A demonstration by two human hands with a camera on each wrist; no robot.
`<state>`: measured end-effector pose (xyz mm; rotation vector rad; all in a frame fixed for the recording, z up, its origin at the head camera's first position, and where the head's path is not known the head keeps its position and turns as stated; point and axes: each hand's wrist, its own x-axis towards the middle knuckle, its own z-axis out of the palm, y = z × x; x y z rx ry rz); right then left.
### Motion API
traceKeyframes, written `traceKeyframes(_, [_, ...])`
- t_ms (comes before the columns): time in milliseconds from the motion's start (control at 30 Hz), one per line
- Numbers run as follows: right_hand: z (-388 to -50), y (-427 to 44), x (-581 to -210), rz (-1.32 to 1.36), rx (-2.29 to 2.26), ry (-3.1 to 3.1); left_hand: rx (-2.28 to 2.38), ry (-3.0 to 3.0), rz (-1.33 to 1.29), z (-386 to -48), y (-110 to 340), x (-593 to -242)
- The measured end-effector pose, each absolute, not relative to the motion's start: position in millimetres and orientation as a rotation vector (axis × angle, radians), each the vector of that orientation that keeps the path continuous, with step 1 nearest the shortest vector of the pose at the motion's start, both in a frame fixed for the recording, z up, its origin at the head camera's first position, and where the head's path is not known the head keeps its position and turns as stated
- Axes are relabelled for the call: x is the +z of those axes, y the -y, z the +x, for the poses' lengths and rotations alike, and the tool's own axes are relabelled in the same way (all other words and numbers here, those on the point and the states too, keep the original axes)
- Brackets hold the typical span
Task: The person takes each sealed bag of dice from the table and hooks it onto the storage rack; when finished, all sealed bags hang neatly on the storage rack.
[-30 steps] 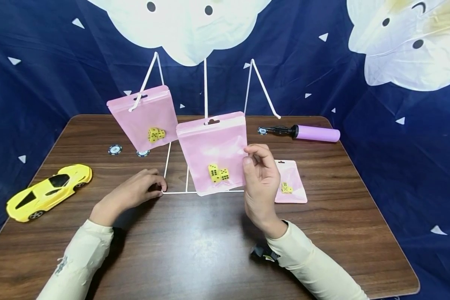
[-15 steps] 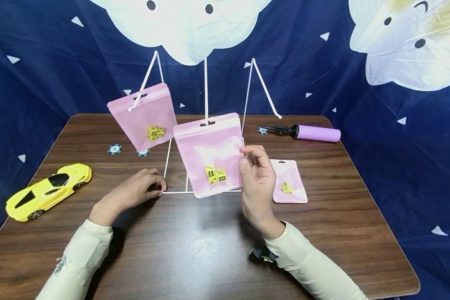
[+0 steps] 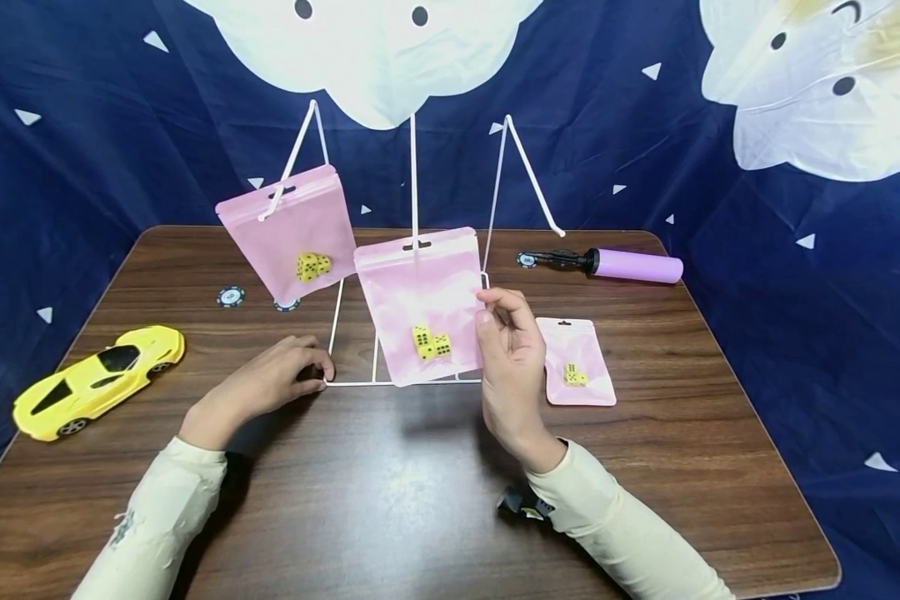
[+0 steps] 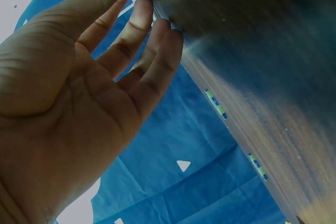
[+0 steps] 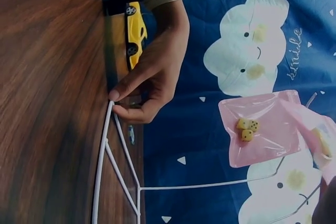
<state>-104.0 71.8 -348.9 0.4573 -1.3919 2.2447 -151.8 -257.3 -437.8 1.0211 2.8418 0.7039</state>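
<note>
In the head view my right hand (image 3: 513,367) pinches the right edge of a pink zip pouch (image 3: 390,292) with yellow dice (image 3: 429,342) inside. The pouch's top slot lies at the middle prong of a white wire rack (image 3: 414,179); I cannot tell whether the prong passes through. With thumb and index finger, my left hand (image 3: 270,383) pinches the rack's near left base corner, as the right wrist view shows. On the rack's left prong hangs another pink pouch (image 3: 292,237) with yellow dice. A third pink pouch (image 3: 577,346) with dice lies flat, right of my right hand.
A yellow toy car (image 3: 101,379) stands at the table's left. Poker chips (image 3: 231,297) lie behind my left hand. At the back right is a purple hand pump (image 3: 637,266), next to another chip. The rack's right prong (image 3: 536,183) juts forward with nothing on it.
My right hand has shifted slightly left with its pouch, bringing the slot to the middle prong. My left hand has stayed at the rack's corner.
</note>
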Motion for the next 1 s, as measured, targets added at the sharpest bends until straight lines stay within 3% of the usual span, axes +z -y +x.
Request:
traceKeyframes(200, [-110,-77,-355,0.436,2.154,1.475,0.622,-2.822,0.939,-139,242,-408])
traceKeyframes(1000, [-117,-84,-357,0.484,2.150,1.431,0.623,-2.813,0.931,-140,242,-407])
